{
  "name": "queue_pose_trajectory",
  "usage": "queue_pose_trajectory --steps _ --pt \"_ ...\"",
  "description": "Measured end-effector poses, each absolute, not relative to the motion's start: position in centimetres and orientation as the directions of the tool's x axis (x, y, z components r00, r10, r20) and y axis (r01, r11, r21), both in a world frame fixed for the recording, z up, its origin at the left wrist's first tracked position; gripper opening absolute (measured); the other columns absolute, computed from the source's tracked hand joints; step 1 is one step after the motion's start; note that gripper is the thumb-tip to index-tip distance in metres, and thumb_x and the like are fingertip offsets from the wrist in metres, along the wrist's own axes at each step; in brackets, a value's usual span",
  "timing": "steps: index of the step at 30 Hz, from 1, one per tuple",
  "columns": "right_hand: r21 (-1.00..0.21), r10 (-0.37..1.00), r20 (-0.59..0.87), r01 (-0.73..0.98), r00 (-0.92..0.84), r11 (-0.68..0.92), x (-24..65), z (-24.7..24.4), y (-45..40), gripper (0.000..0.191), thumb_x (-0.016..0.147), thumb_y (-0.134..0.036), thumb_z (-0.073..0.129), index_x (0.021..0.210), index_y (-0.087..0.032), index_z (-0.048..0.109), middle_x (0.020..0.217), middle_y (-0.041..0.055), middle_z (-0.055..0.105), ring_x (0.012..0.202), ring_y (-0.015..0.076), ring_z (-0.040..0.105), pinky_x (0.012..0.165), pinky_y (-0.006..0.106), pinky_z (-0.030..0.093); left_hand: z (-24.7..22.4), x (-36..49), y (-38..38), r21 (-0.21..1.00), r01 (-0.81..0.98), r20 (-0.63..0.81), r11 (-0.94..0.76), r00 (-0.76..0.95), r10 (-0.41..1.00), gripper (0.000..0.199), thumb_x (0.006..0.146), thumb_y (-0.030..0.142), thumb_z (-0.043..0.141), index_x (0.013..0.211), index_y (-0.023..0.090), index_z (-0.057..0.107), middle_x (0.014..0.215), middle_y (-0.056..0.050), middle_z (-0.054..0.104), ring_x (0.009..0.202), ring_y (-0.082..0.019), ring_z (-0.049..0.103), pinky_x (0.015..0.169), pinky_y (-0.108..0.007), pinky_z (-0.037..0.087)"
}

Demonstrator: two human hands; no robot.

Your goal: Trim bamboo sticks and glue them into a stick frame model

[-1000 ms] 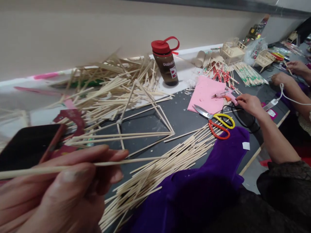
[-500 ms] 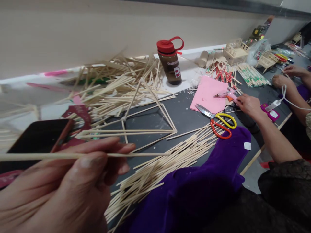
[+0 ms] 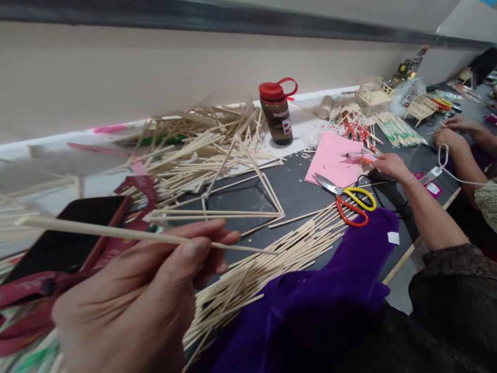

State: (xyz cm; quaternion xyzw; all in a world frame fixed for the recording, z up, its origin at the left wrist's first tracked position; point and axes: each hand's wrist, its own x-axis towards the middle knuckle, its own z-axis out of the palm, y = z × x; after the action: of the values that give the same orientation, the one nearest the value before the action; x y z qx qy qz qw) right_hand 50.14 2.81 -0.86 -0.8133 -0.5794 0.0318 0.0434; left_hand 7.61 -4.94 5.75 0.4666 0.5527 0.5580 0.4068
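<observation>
1. Left hand (image 3: pixel 135 305), near left: thumb and fingers pinched on one wooden stick (image 3: pixel 116 231), raised above worktop (image 3: pixel 295 176), thin end pointing right.
2. Right hand (image 3: pixel 391 166), right side: fingers closed on handle of pink glue gun (image 3: pixel 355 155), nozzle over pink sheet (image 3: pixel 320 168).
3. Stick frame (image 3: pixel 233 213): beyond left hand.
4. Loose sticks (image 3: pixel 295 243): near middle, scissors (image 3: pixel 340 191) at right end.
</observation>
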Motion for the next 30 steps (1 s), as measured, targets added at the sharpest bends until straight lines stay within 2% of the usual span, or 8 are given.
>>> queue_pose_trajectory --steps 5,7,10,14,18,23,26,30 --pt "-0.490 0.880 0.157 0.809 0.449 -0.325 48.7 0.7 2.2 0.032 0.084 -0.036 0.043 0.104 -0.017 0.059 0.073 0.0017 0.064 0.061 0.0142 0.061 0.053 0.024 0.047 5.5 8.0 -5.1 0.992 0.102 0.094 -0.075 -0.192 0.977 0.006 0.074 0.027 0.078 0.079 0.028 0.081 0.080 -0.001 0.078 0.064 -0.012 0.067 0.052 -0.015 0.053" --pt "-0.686 0.859 0.209 0.696 0.467 -0.212 47.4 1.7 2.5 0.030 0.080 -0.040 0.049 0.101 -0.021 0.054 0.077 0.0000 0.062 0.061 0.0126 0.060 0.052 0.023 0.046 5.4 8.2 -5.0 0.991 0.125 0.062 -0.042 -0.159 0.985 0.006 0.075 0.026 0.077 0.079 0.027 0.081 0.079 -0.001 0.078 0.062 -0.011 0.065 0.052 -0.016 0.051" --pt "-0.944 0.867 0.212 0.323 0.451 0.063 44.8 3.5 3.7 0.030 0.072 -0.050 0.057 0.085 -0.024 0.050 0.075 -0.0014 0.059 0.057 0.0111 0.055 0.047 0.023 0.040 5.0 8.5 -4.6 0.989 0.150 -0.008 0.017 -0.062 0.998 0.006 0.076 0.029 0.076 0.077 0.025 0.080 0.077 -0.002 0.078 0.054 -0.010 0.059 0.045 -0.017 0.045" --pt "-0.965 0.899 0.262 0.130 0.351 0.230 40.3 7.0 5.6 0.035 0.073 -0.059 0.055 0.084 -0.025 0.051 0.081 0.0001 0.062 0.062 0.0120 0.057 0.050 0.025 0.041 4.2 8.1 -3.8 0.998 0.056 -0.019 0.012 0.136 0.990 0.016 0.077 0.036 0.075 0.078 0.021 0.079 0.077 -0.006 0.078 0.049 -0.011 0.056 0.040 -0.021 0.040" --pt "-0.921 0.900 0.382 0.006 0.211 0.390 36.1 10.4 6.4 0.029 0.072 -0.049 0.063 0.090 -0.026 0.058 0.090 0.0010 0.069 0.065 0.0121 0.061 0.054 0.025 0.046 3.9 7.2 -3.1 0.999 -0.033 0.005 -0.002 0.089 0.996 0.021 0.079 0.038 0.073 0.084 0.019 0.078 0.077 -0.008 0.077 0.047 -0.008 0.054 0.040 -0.019 0.037" --pt "-0.777 0.783 0.620 0.173 0.041 0.606 33.0 13.0 5.1 0.015 0.085 -0.044 0.056 0.090 -0.030 0.058 0.096 -0.0044 0.074 0.072 0.0143 0.070 0.051 0.026 0.050 4.3 7.1 -3.2 0.997 -0.050 0.060 -0.059 0.017 0.998 0.019 0.076 0.038 0.075 0.084 0.021 0.078 0.074 -0.004 0.076 0.047 -0.007 0.055 0.039 -0.018 0.037" --pt "-0.741 0.778 0.627 0.275 -0.040 0.612 31.9 13.6 3.0 0.010 0.089 -0.035 0.052 0.089 -0.032 0.061 0.093 -0.0103 0.072 0.083 0.0126 0.074 0.054 0.022 0.052 4.8 7.4 -3.4 0.997 -0.050 0.055 -0.055 -0.001 0.999 0.014 0.077 0.035 0.076 0.083 0.023 0.078 0.072 -0.001 0.076 0.047 -0.007 0.055 0.040 -0.019 0.036" --pt "-0.762 0.808 0.589 0.353 0.030 0.542 30.2 13.4 0.2 0.015 0.092 -0.032 0.050 0.088 -0.036 0.065 0.099 -0.0124 0.071 0.099 0.0135 0.072 0.059 0.017 0.054 5.0 7.4 -3.2 0.997 -0.029 0.066 -0.067 -0.011 0.998 0.015 0.079 0.036 0.075 0.086 0.024 0.077 0.071 0.003 0.075 0.047 -0.007 0.055 0.041 -0.021 0.036"
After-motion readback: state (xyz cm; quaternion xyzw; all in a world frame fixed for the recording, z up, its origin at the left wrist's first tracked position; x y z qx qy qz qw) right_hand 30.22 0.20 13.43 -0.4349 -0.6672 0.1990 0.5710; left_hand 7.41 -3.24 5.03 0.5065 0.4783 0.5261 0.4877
